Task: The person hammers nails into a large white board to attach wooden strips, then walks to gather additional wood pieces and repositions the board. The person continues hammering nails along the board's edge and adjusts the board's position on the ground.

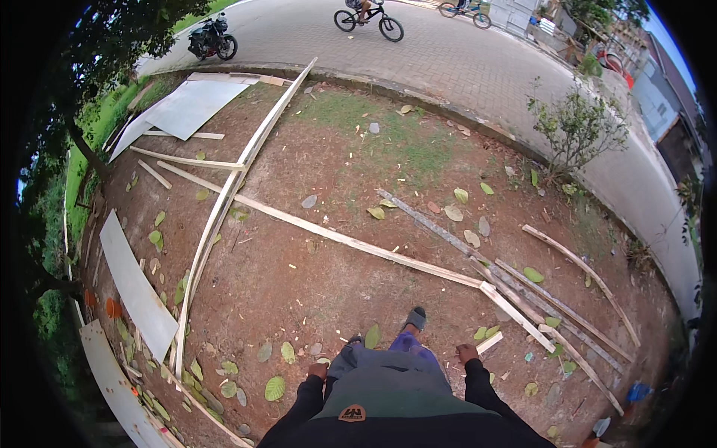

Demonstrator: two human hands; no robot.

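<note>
My left hand hangs low beside my hip, seen from above; its fingers are mostly hidden and nothing shows in it. On the other side my right hand hangs with its fingers loosely curled and no object visible in them. In the picture it is nearest to a short wood offcut on the ground. Ahead of my feet a long pale wooden strip runs across the dirt, and a shorter batten lies at its right end. Several long strips lie together on the left, crossing it.
Pale sheets lie at the back left, and another panel lies closer on the left. Weathered poles and a curved strip lie to the right. Beyond the curb are a motorcycle and a cyclist's bicycle.
</note>
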